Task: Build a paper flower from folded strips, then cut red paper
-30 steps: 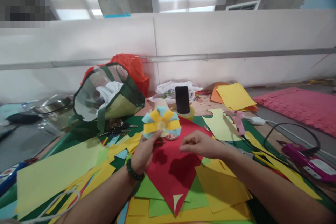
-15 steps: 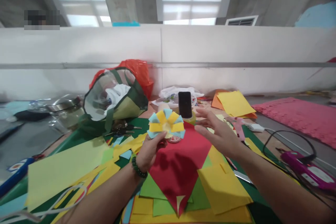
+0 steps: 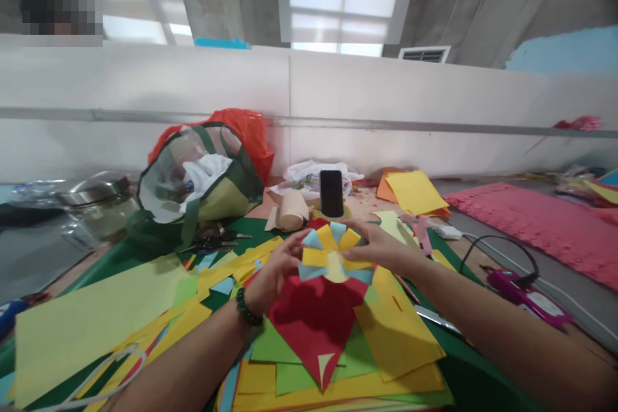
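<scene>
A paper flower (image 3: 333,252) of yellow and light-blue petals is held up between both hands above a red sheet (image 3: 316,322). My left hand (image 3: 275,273), with a dark bead bracelet at the wrist, grips its left edge with closed fingers. My right hand (image 3: 381,246) closes on its right side from behind. The flower tilts toward me, its pale centre showing.
Sheets of yellow, green and red paper (image 3: 101,318) cover the green table (image 3: 116,257). A green-trimmed clear bag (image 3: 197,183), an orange bag (image 3: 246,132), a phone (image 3: 331,193) standing on a tape roll, a pink glue gun (image 3: 422,232), a purple device (image 3: 526,296) with black cable and a red mat (image 3: 531,219) lie around.
My right hand, which was spread open in the air beside the flower, has come in and closed on its right side. The flower has moved right and lower, now held by both hands.
</scene>
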Demonstrator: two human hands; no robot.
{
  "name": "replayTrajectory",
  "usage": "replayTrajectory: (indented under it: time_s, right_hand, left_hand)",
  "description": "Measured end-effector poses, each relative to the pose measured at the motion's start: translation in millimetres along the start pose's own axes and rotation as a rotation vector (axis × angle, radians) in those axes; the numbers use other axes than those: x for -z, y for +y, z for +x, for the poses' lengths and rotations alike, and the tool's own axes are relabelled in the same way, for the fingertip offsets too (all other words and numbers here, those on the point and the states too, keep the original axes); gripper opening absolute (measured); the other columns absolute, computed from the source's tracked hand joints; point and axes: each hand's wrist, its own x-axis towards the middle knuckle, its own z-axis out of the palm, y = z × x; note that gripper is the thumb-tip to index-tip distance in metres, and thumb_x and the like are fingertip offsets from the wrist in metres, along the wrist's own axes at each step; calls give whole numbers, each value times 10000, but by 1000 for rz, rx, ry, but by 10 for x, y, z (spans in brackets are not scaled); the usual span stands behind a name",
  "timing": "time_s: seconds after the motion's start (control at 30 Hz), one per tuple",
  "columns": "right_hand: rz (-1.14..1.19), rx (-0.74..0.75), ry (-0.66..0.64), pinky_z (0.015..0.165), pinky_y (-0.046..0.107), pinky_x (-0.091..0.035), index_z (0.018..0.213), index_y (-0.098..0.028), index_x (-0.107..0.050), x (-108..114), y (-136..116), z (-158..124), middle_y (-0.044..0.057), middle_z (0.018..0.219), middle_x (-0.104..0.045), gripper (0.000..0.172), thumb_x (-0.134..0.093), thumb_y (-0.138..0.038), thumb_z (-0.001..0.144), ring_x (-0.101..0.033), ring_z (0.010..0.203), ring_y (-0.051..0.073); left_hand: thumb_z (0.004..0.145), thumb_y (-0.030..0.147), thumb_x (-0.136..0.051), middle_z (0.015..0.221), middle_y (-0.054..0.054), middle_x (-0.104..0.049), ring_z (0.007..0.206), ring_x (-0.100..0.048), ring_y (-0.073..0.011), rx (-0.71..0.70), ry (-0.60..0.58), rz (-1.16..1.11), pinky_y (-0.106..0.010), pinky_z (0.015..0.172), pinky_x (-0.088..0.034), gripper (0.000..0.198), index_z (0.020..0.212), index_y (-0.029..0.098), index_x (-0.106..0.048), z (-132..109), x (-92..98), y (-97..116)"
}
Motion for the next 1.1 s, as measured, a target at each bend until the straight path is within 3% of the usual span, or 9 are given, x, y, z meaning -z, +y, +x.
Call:
replayTrajectory:
  time_s: [0.13,0.23,0.3,0.37,0.5,0.67,0.77,0.97,1.1]
  right_hand:
    - [-201,-62,-41,800,357,-536,1241,-144,-559,-56,218,-89,95,1141,-690,623,-690,-306,654,-657,1005,269]
    - [-316,-55,37,800,388,-510,1246,-145,-575,-157,339,-140,124,1115,-688,643,-724,-290,637,-646,996,298]
    - [-390,-47,98,778,412,-496,1191,-154,-623,-146,346,-141,139,1045,-701,626,-772,-355,617,-647,951,325]
    - [-447,-20,180,792,429,-474,1059,-181,-684,-45,294,-102,138,994,-704,492,-772,-424,641,-637,932,334]
    - [-460,76,324,830,400,-460,883,-218,-702,274,153,124,83,930,-702,220,-586,-401,847,-629,893,263]
    - [-341,126,518,957,406,-452,1162,-176,-622,429,256,671,102,1229,-623,268,-505,-271,940,-571,1122,236]
    - [-258,110,552,938,465,-486,1228,-172,-574,419,433,1025,99,1280,-580,325,-581,-318,938,-586,1110,239]
    - [-112,116,507,883,443,-526,1205,-171,-588,366,735,1432,85,1230,-602,316,-588,-341,939,-615,1046,228]
    - [-22,154,472,874,439,-531,1203,-164,-588,305,863,1541,84,1218,-609,318,-593,-337,936,-620,1039,227]
  left_hand:
    - [589,381,-690,732,-18,-664,588,-572,-128,-167,369,4,-222,539,-425,388,912,167,-664,106,96,49]
    - [578,391,-699,707,8,-643,546,-544,-105,-173,464,61,-213,524,-404,380,882,170,-637,143,97,26]
    - [559,368,-712,712,11,-645,543,-541,-99,-151,466,95,-212,525,-400,388,883,167,-635,142,72,0]
    - [542,342,-719,708,11,-647,537,-533,-94,-144,461,124,-212,527,-399,385,874,163,-640,135,47,-22]
    - [542,336,-724,707,10,-649,544,-533,-98,-167,454,156,-222,547,-420,373,865,166,-646,125,34,-41]
    - [560,323,-712,748,7,-644,579,-548,-101,-167,476,207,-210,548,-416,368,888,175,-635,128,56,3]
    - [562,270,-693,770,-8,-651,593,-565,-113,-118,477,243,-212,542,-412,343,887,174,-638,204,38,100]
    - [579,96,-685,811,-34,-677,772,-620,-171,-119,352,329,-214,595,-436,332,899,176,-714,800,-85,350]
    - [775,145,-677,1006,-52,-660,978,-608,-183,-138,341,344,-273,812,-498,220,994,167,-682,1336,-165,282]
